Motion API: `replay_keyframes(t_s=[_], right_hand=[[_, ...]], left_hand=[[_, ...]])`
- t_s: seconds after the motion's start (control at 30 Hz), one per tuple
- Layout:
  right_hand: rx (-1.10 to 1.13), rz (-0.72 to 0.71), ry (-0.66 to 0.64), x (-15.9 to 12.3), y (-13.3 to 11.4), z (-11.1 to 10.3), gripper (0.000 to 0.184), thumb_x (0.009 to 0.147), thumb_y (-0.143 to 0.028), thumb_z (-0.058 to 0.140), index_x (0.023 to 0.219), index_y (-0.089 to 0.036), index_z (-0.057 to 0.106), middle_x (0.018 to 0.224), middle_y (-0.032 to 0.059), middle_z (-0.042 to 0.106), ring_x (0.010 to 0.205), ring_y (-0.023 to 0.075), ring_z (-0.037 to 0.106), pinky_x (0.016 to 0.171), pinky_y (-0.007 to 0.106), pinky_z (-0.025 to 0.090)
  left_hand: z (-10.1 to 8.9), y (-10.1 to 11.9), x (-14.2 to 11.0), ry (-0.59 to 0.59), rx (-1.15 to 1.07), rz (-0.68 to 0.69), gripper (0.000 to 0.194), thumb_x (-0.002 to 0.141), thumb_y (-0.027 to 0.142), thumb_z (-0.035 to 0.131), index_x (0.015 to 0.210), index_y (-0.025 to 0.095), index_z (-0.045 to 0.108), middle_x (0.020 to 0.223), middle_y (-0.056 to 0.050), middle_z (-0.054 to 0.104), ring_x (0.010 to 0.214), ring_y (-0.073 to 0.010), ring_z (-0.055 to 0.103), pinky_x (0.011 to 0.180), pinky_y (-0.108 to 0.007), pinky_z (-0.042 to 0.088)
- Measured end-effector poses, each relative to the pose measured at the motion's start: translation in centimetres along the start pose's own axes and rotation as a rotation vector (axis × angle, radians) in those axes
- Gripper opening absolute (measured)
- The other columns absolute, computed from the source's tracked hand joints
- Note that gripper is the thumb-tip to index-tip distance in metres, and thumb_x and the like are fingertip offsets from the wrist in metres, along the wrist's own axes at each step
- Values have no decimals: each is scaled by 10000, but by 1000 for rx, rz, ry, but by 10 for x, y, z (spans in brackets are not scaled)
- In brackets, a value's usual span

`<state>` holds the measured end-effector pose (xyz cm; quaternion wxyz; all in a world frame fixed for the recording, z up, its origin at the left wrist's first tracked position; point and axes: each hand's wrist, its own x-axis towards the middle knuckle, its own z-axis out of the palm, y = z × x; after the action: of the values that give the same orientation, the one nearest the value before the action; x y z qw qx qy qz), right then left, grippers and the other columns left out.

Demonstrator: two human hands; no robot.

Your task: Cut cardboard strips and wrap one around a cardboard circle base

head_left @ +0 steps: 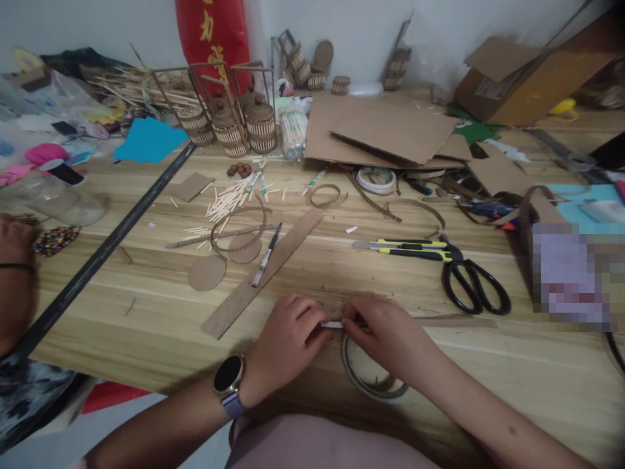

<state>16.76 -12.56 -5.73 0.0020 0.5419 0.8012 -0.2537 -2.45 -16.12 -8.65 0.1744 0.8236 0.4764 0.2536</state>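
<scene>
White strip [333, 324], probably tape, spans the gap between the left hand [291, 339] and right hand [381, 329], long axis running left to right. Fingers of both pinch its ends; neither hand is nearer. Tape roll [390, 396] rests on the desk [547, 365], partly beneath the right hand.

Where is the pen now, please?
In the head view, left of centre, the pen lies partly on the wide cardboard strip, beyond the left hand.

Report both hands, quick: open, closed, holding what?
Left hand: closed, pinching one end of a white strip.
Right hand: closed, pinching the white strip's other end.
</scene>
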Motion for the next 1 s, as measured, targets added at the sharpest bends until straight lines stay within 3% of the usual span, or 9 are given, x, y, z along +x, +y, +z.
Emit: replay_keyframes(t_s=[0.47,1.0], right_hand=[[18,-21,-1,2,1,-2,154,850,-180,519,725,-196,609,722,35,669,694,178,587,631,275,344],[-35,-1,-34,4,-1,-4,151,855,-181,527,732,-201,612,718,38,678,691,183,596,616,279,332]], left_hand=[[2,-2,1,43,-52,56,155,945,124,558,825,179,641,831,-29,652,822,-188,557,741,-318,471],[4,-5,-1,11,-39,69,157,953,135,559,844,159,669,825,-40,657,817,-193,569,729,-326,481]])
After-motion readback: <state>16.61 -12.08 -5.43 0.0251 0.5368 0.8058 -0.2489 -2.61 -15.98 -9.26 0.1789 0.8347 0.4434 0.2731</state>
